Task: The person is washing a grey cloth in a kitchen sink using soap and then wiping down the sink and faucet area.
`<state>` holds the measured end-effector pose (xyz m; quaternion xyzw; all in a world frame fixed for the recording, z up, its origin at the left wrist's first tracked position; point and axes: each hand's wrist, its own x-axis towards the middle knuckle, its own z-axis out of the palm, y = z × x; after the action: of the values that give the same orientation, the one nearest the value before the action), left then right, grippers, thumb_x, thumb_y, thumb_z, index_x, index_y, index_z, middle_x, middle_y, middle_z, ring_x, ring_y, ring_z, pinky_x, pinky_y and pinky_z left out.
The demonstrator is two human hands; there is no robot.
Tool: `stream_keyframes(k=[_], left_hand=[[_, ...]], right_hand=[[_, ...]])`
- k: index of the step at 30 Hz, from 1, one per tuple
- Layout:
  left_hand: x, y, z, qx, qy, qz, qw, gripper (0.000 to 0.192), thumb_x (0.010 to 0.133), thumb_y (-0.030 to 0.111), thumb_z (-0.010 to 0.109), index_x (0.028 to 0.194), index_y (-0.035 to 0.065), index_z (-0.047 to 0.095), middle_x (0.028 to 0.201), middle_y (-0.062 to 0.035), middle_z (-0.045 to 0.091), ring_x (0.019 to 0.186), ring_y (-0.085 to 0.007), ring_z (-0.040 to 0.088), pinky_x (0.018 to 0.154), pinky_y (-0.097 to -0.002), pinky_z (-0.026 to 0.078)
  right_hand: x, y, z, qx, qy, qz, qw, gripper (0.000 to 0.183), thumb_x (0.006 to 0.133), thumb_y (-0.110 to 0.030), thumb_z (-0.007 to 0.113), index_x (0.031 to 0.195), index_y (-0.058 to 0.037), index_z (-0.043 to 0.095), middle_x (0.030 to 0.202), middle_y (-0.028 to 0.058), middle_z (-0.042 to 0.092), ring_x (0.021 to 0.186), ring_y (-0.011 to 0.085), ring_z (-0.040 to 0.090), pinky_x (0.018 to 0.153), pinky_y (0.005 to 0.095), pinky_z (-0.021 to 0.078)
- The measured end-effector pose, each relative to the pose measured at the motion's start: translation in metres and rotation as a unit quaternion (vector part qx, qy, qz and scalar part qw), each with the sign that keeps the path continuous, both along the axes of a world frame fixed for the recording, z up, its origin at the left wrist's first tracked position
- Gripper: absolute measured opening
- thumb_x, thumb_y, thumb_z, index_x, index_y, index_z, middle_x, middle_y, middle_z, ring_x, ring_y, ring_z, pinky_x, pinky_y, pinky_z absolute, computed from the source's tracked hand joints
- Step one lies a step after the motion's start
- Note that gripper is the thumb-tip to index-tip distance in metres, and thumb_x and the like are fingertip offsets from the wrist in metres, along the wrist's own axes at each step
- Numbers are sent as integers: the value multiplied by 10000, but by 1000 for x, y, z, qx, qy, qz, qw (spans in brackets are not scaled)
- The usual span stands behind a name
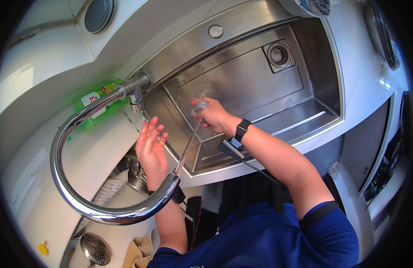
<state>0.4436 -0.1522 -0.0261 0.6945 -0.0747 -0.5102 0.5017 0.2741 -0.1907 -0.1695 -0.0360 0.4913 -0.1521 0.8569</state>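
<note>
A stream of water (pixel 190 144) runs from the spout of the curved chrome faucet (pixel 61 167) into the stainless steel sink (pixel 240 80). In that stream my right hand (pixel 213 115) is closed around a greyish scrubber (pixel 200 106), partly hidden by my fingers, over the basin's left part. My left hand (pixel 151 147) is raised palm up with its fingers apart, just below the small faucet lever (pixel 144 114). Its fingertips are close to the lever; whether they touch it cannot be told. Nothing lies in that palm.
A green bottle of liquid (pixel 104 107) stands behind the faucet. The drain (pixel 279 55) is at the basin's far right. A perforated metal skimmer (pixel 96 248), a striped cloth (pixel 109 189) and a metal pot (pixel 136 174) are at lower left. Stacked plates (pixel 380 37) stand at upper right.
</note>
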Motion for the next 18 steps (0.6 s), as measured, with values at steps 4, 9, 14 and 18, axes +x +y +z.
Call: stream_keyframes(k=[4, 9, 14, 18], left_hand=[[2, -11, 18, -26, 39, -20, 999, 466, 933, 74, 546, 1373, -64, 475, 1353, -232, 548, 1088, -244, 598, 891, -356, 516], [2, -15, 25, -72, 93, -37, 992, 504, 919, 119, 546, 1381, -65, 468, 1415, -257, 489, 1134, -255, 576, 935, -370, 498], [-17, -17, 18, -115, 120, -21, 986, 526, 922, 120, 534, 1409, -56, 442, 1438, -236, 471, 1161, -256, 564, 952, -367, 490], [-59, 0, -25, -22, 57, -35, 998, 550, 950, 189, 584, 1452, 35, 419, 1398, -163, 507, 1191, -251, 545, 977, -393, 475]], right_hand=[[-7, 11, -11, -137, 125, 87, 979, 306, 825, -50, 707, 1126, -62, 653, 896, 157, 698, 769, 268, 694, 664, 377, 545], [-32, 12, 1, -312, 239, 170, 904, 277, 862, -230, 725, 1014, -6, 668, 940, 265, 690, 895, 411, 675, 805, 425, 526], [-54, 10, 5, -270, 256, 232, 899, 508, 917, -442, 644, 959, 64, 648, 891, 287, 675, 909, 455, 650, 807, 473, 517], [-71, -4, 24, -255, 261, 254, 896, 583, 926, -509, 599, 913, 72, 643, 856, 285, 676, 877, 458, 652, 790, 472, 519]])
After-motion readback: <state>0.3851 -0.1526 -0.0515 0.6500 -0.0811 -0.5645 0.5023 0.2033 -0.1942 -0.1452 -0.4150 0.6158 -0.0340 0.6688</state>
